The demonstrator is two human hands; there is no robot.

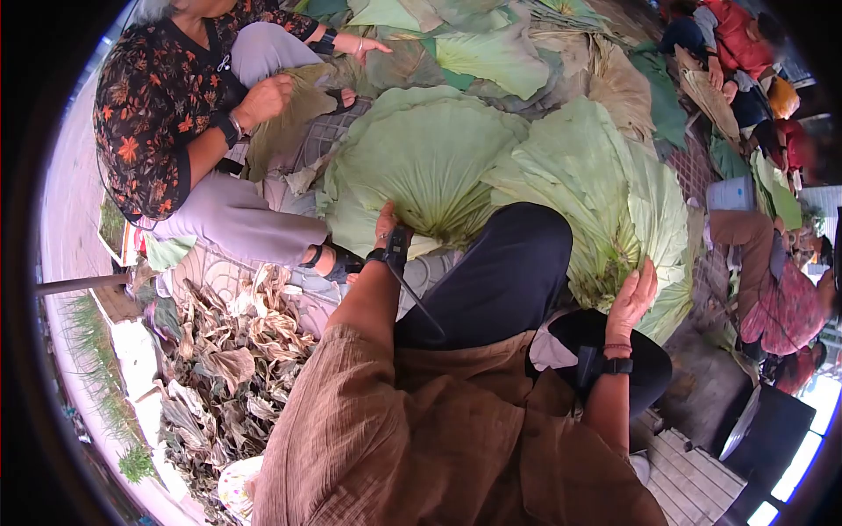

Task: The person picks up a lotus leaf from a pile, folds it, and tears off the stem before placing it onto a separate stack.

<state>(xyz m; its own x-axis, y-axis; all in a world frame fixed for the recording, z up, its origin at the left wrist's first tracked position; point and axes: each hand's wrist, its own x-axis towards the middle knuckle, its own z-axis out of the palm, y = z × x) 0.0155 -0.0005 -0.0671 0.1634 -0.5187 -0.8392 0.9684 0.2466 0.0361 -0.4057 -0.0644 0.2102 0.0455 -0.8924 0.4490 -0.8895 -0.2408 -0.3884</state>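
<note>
Left hand [387, 226] sits flat on the near edge of the big round green leaf [425, 158] spread on the ground ahead, fingers pressing down at the point where the veins converge; looks like a pinch on the leaf's centre, but the fingertips are hidden behind the wrist strap, so I can't tell if it's a real grip. Right hand [633, 296] is open-palmed against the second leaf [605, 197], which is folded or bunched and leaning beside the person's dark-trousered knee [500, 263]; fingers curl lightly over the pleated edge, holding it in place, not clenched. Both leaves overlap each other and lie on a wider stack of leaves [491, 53] further out. Another person in a floral top [153, 105] sits just to the left, their hand [263, 96] on a separate leaf. Pile of dry brown leaves [237, 351] at lower left. Risks, as I judge them: the leaves look thin, so pulling at the vein hub could tear one along a rib; the right-side leaf is only held by palm pressure and could unfold or slide off the knee; overlapping edges mean lifting one could drag its neighbour.
</note>
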